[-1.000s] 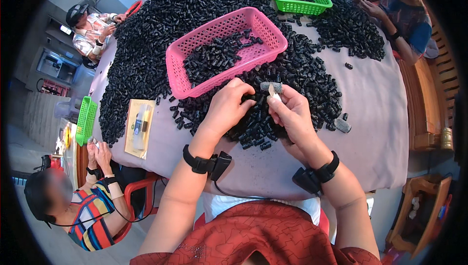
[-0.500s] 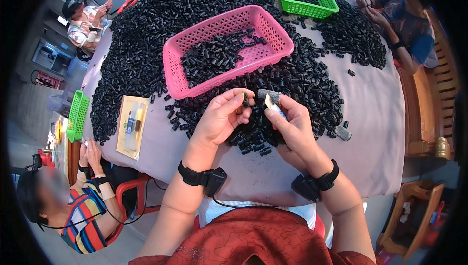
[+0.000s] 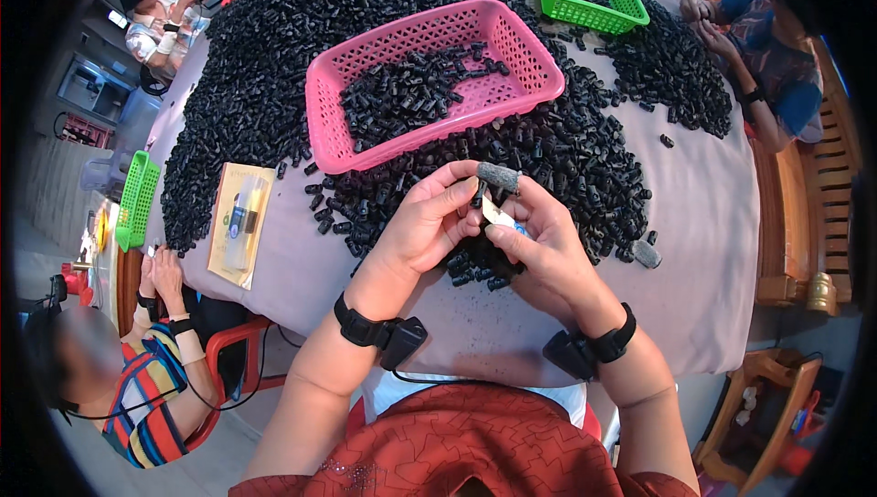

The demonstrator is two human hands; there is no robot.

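Observation:
My left hand (image 3: 422,223) pinches a small black cylindrical part (image 3: 480,194) between thumb and fingers. Close against it, my right hand (image 3: 541,239) grips a small tool with a pale flat blade-like end (image 3: 493,214) and a bit of blue; its exact kind is unclear. A grey fabric finger sleeve (image 3: 498,177) covers the right forefinger and lies across the black part. Both hands are over the near edge of a big heap of similar black parts (image 3: 585,168). Just beyond them stands a pink perforated basket (image 3: 393,45), partly filled with the same parts.
A green basket (image 3: 603,18) of black parts is at the far right, another green basket (image 3: 137,205) at the left edge. A yellowish packet (image 3: 221,250) carries a clear case (image 3: 245,223). A grey sleeve-like piece (image 3: 647,254) lies at right. Three people sit around the table.
The pale tool end and my right hand have moved slightly left, up to the black part in my left hand. The whole view has shifted a little.

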